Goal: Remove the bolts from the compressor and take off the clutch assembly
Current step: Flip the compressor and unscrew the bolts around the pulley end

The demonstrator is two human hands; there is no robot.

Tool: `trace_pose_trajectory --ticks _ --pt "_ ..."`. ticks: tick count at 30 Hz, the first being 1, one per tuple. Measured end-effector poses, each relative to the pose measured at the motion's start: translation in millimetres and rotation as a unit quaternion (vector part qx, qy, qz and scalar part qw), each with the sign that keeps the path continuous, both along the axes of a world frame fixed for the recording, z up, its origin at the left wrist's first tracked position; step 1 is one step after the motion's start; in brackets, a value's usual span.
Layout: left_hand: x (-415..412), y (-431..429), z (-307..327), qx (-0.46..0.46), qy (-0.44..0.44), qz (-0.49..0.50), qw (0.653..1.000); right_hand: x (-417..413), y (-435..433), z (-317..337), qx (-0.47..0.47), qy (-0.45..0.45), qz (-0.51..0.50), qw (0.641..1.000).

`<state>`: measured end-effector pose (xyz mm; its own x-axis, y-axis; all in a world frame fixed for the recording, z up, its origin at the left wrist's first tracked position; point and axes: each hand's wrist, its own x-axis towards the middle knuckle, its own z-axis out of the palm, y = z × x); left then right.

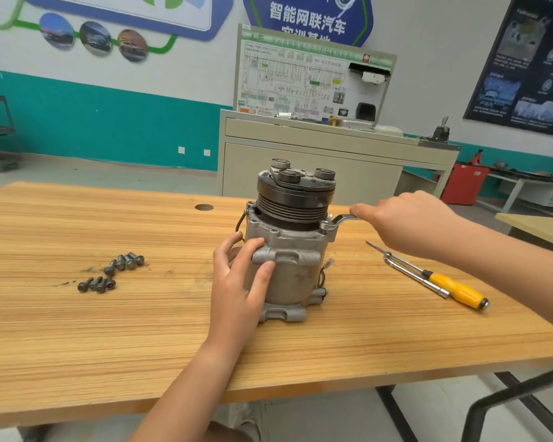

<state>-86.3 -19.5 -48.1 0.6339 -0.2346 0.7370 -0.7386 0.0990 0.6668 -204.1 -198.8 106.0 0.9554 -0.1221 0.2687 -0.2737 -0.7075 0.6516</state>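
my left hand [240, 282] grips the housing of the compressor [296, 275], upright on the wooden table [109, 330] with the clutch assembly [296, 194] on top, while my right hand [406, 224] holds the wrench [340, 220] seated at its right flange; loose bolts [112, 272] lie well left.

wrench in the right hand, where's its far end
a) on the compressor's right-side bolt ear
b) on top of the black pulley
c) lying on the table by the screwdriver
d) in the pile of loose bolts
A: the right hand holds the wrench with its far end seated on the right-side ear of the compressor.
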Motion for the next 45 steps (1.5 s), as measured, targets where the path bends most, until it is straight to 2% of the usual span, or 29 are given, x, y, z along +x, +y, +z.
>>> trace_pose_trajectory --ticks 4,7,10,12,15,17,19,21,24,29,33,36,40,45 --pt "0.6 0.7 -0.9 0.0 0.001 -0.003 1.0 19.7 -14.2 -20.5 0.048 -0.072 0.059 0.994" --pt "0.7 0.8 -1.1 -0.001 0.003 -0.002 1.0 31.9 -16.8 -36.4 0.071 -0.185 0.179 0.964" --pt "0.1 0.9 -0.7 0.004 0.005 0.0 1.0 36.5 -17.2 -41.4 0.076 -0.212 0.227 0.948" --pt "-0.5 1.2 -0.5 0.008 0.005 0.0 1.0 27.6 -16.3 -39.4 0.11 -0.242 0.23 0.936" --pt "-0.7 0.9 0.1 0.004 0.005 0.001 1.0 2.3 -4.5 -33.9 0.227 -0.342 0.192 0.892" --pt "-1.2 0.7 0.5 0.002 0.004 0.001 1.0 -15.8 5.0 -28.7 0.289 -0.358 0.17 0.871" --pt "-1.4 0.7 0.4 0.001 0.0 0.003 1.0 -32.3 13.3 -24.6 0.287 -0.318 0.134 0.893" --pt "-1.9 0.7 0.6 0.001 0.002 0.003 1.0 -41.4 20.7 -23.0 0.275 -0.224 0.057 0.933" --pt "-2.3 1.0 1.0 0.003 0.006 0.0 1.0 -42.7 24.5 -26.1 0.284 -0.128 -0.012 0.95" --pt "-2.6 1.5 1.5 0.004 0.005 0.003 1.0 -33.1 37.3 -24.3 0.278 -0.114 -0.035 0.953" --pt "-1.8 1.3 1.4 0.004 0.008 0.003 1.0 -29.3 56.3 -14.2 0.128 -0.081 -0.085 0.985" --pt "-1.9 1.9 1.3 0.009 0.009 0.0 1.0 -25.8 74.1 -12.1 0.057 -0.038 -0.127 0.99" --pt "-1.7 1.0 1.3 0.005 0.007 0.005 1.0 -23.6 81.4 -17.9 0.049 -0.002 -0.132 0.99" --pt "-2.6 1.3 1.8 0.007 0.011 0.0 1.0 -21.6 73.3 -12.2 -0.006 0.021 -0.115 0.993"
